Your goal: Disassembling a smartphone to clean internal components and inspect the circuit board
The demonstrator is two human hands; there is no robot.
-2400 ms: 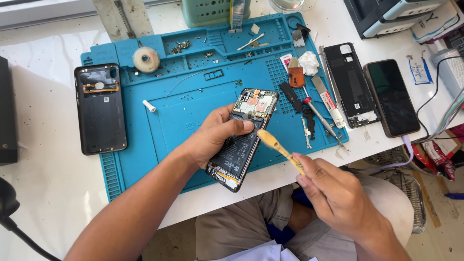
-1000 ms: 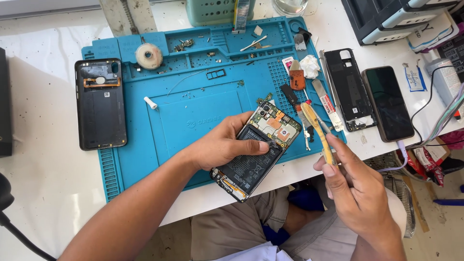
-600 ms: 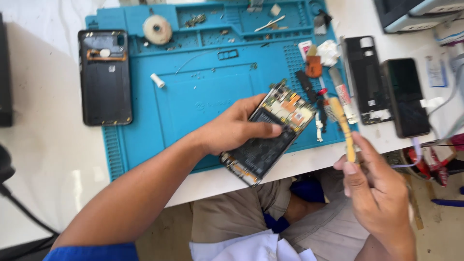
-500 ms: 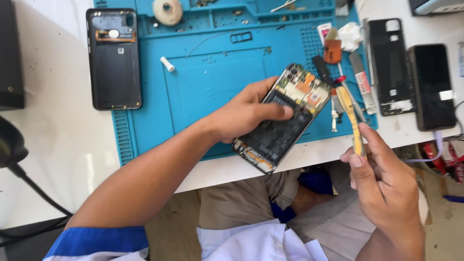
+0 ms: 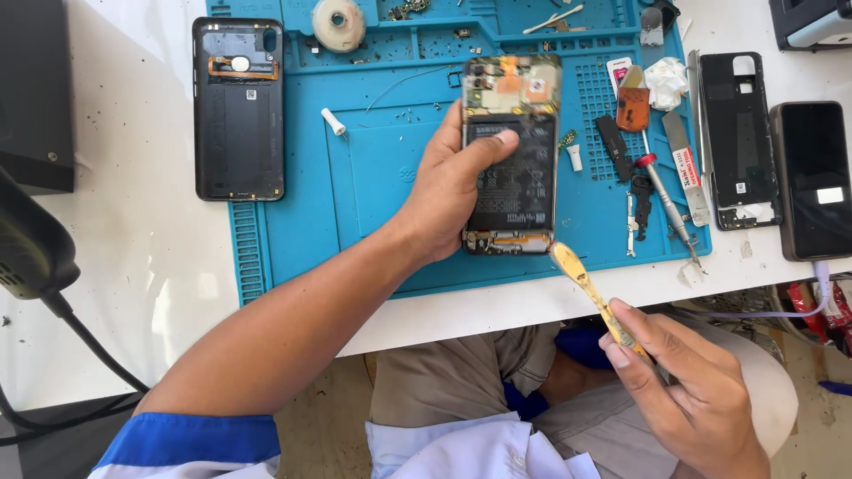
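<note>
So the left hand (image 5: 448, 191) comes in from the lower left with the forearm stretched diagonally across the front edge of the white desk (image 5: 133, 222), and it's wrapped around the opened black smartphone with its back cover off and the battery and circuit board showing (image 5: 512, 155), thumb pressed flat across the battery, fingers curled behind. The phone is held upright, lengthwise, lifted over the right-hand half of the blue silicone repair mat (image 5: 373, 177), its bottom end close to the mat's front edge. The right hand (image 5: 688, 390) sits lower, out past the desk's front edge over the lap, pinching the thin yellowish flat pry tool (image 5: 590, 288) between thumb and fingertips; the tool's rounded tip points up-left and sits right at the phone's bottom right corner, can't tell if it's actually touching. On the mat's left edge lies a black plastic phone back cover (image 5: 239, 108). Near the mat's right edge there's a red-handled screwdriver (image 5: 664, 197), and on the desk beyond it a black phone frame (image 5: 737, 137) and a dark phone lying screen up (image 5: 814, 177).
</note>
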